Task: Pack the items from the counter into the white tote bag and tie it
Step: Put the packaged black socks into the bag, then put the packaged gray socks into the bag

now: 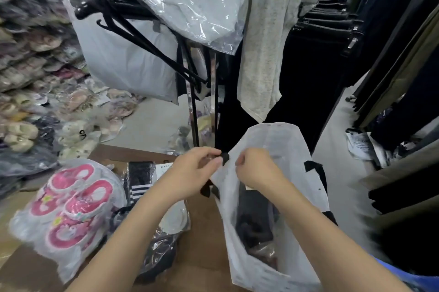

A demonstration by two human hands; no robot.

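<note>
Two hands meet at the near rim of the white tote bag [266,265], over the brown table [202,256].

The left hand [193,170] has its fingers [215,161] pinched on a black strap [224,157] at the bag's upper edge; the right hand [255,168], just beside it, has its fingers curled and pressed together on the white rim. The bag stands open at the right end of the table, with dark, plastic-wrapped goods [255,222] lying inside and a second black handle [314,169] on its far side. On the table to the left lie a clear pack of pink-and-white children's shoes [71,203], a packet of black socks with white stripes [139,182] and a dark item in clear wrap [159,253]. Behind hang bagged grey garments [190,1] and black hangers [147,37].
</note>
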